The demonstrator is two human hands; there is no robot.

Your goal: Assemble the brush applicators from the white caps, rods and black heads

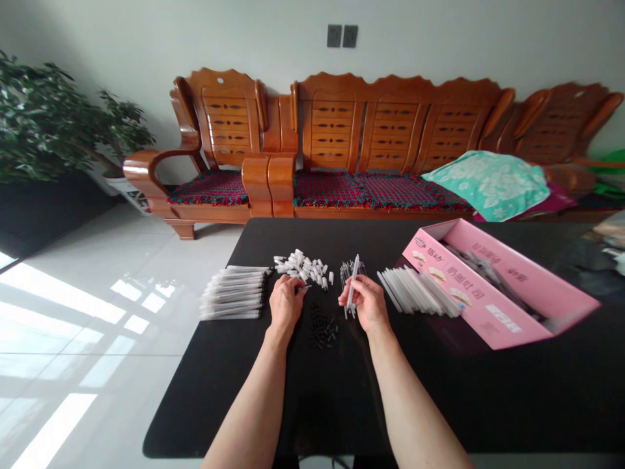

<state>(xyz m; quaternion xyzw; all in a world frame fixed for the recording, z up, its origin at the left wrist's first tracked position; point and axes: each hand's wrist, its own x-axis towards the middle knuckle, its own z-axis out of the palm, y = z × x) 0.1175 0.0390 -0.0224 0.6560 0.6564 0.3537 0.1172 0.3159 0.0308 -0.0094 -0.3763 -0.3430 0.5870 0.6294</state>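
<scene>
Two hands in play, both with a closed grip. Right hand (370,301) has one tube (354,277) pinched between thumb and fingers, roughly upright with a slight lean, above the middle of the surface (322,387), nearer the far edge than the near one. Left hand (286,301) has thumb and fingertips together on what looks like a small pale sliver (307,287); too small to identify.

Handling, my read: tube is very light, stiff plastic, smooth, so apt to twist or slide in a loose pinch. Not very fragile, but a hard squeeze mid-span could flex it. Best hold is around the barrel just below the middle, thumb opposite fingers, ends free. Sliver looks easy to drop; fingertip pads only.

Around them: thin rods (347,268) lie just beside and partly behind right hand. Loose tubes (415,291) fan out between that hand and the pink box (493,319), which sits askew by the far edge, right half. White caps (306,264) scatter beyond left hand toward the far edge; black plugs (319,329) lie between the forearms, hard to separate against the black top. Dark-ended pens (232,293) stack at the left edge, outer ends seeming to overhang; expect rolling if bumped.
</scene>
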